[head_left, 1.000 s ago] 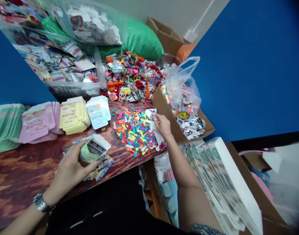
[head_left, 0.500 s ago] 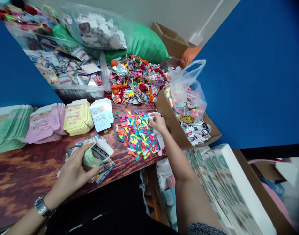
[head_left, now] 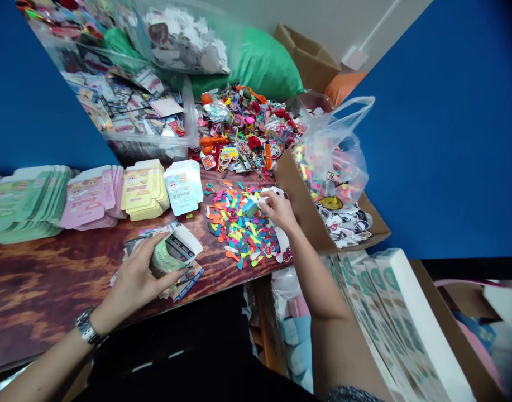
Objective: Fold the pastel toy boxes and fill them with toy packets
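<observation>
Bright, even light throughout, seemingly from overhead. Shadows are soft, mostly confined to the area under the left hand [head_left: 140, 273] and the folded card box [head_left: 174, 254]. Glare is picked up on the clear plastic bin [head_left: 155, 148] and the plastic bag [head_left: 335, 156]; a dull sheen is seen on the wooden tabletop [head_left: 58, 262]. Wide-angle distortion is visible toward the edges, with the blue wall [head_left: 440, 139] skewed. Detail is held sharply at centre. The near right corner is blurred and darkened.
</observation>
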